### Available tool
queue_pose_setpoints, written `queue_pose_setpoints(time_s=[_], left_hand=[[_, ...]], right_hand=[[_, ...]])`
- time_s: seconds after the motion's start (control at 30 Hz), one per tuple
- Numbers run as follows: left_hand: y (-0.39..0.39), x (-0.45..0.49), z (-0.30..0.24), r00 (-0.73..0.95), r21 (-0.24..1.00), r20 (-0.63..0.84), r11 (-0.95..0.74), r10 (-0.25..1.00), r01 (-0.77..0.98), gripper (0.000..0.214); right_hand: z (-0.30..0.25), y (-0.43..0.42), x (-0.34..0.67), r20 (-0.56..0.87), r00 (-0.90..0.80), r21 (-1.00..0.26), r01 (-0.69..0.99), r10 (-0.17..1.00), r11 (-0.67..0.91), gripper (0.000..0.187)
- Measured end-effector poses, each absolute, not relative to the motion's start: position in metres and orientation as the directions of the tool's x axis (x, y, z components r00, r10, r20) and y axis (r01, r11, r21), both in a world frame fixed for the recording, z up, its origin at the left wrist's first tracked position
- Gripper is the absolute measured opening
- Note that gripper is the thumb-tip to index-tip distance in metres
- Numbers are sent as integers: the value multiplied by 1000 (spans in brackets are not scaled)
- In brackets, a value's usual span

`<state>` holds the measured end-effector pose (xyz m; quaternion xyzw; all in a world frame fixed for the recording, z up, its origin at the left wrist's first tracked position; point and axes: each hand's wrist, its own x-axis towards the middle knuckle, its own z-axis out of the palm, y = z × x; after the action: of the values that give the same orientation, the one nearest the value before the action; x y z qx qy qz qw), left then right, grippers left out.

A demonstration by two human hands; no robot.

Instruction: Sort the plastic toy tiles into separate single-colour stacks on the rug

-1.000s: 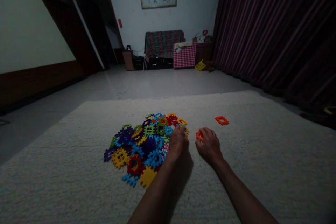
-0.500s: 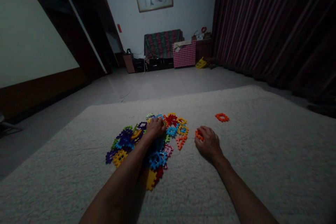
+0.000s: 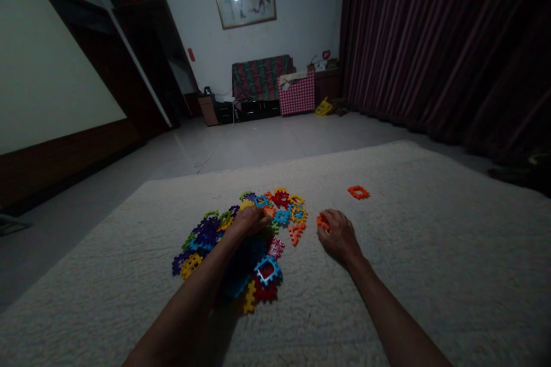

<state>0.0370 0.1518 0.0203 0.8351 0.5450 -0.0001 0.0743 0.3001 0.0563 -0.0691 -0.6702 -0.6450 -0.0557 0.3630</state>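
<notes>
A heap of colourful interlocking plastic tiles (image 3: pixel 241 241) lies on a pale shaggy rug (image 3: pixel 387 275). My left hand (image 3: pixel 248 221) rests on top of the heap near its far side, fingers curled down among the tiles; what they grip, if anything, is hidden. To the right of the heap my right hand (image 3: pixel 340 236) lies on the rug, closed round a small orange tile (image 3: pixel 322 222). An orange triangular tile (image 3: pixel 296 233) sits between my two hands. Another orange tile (image 3: pixel 358 192) lies alone further right and away from me.
Beyond the rug is bare grey floor (image 3: pixel 258 143). Against the far wall stand a covered cabinet (image 3: pixel 260 77) and a checked box (image 3: pixel 297 94). Dark striped curtains (image 3: pixel 430 46) run along the right. A dark staircase frame (image 3: pixel 142 57) rises at the left.
My left hand has moved from the heap's right edge leftwards onto the heap's far middle, shifting some tiles. My right hand has stayed in place, still holding the orange tile.
</notes>
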Motion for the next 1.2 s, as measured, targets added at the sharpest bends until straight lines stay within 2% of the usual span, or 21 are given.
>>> queue_pose_setpoints(time_s=[0.17,0.37,0.57,0.8,0.93,1.07,1.2], left_hand=[[184,49,34,346,131,43,-348,937,928,42],[229,70,30,363,138,-64,-352,930,926,47],[237,77,18,402,139,-127,-385,907,913,27],[231,70,14,356,149,8,-354,934,923,39],[223,65,23,341,167,70,-348,937,922,35],[205,61,39,388,227,174,-420,905,879,32],[178,67,45,459,328,122,-472,880,818,32]], right_hand=[[-71,58,303,534,148,-429,896,832,117,27],[-72,59,305,531,140,-423,898,836,118,27],[-69,58,303,528,143,-416,903,837,108,27],[-62,55,300,507,153,-413,907,848,83,25],[-62,56,301,501,162,-417,906,850,74,25],[-63,59,302,494,170,-437,896,853,74,29],[-62,58,302,473,183,-457,887,862,63,35]])
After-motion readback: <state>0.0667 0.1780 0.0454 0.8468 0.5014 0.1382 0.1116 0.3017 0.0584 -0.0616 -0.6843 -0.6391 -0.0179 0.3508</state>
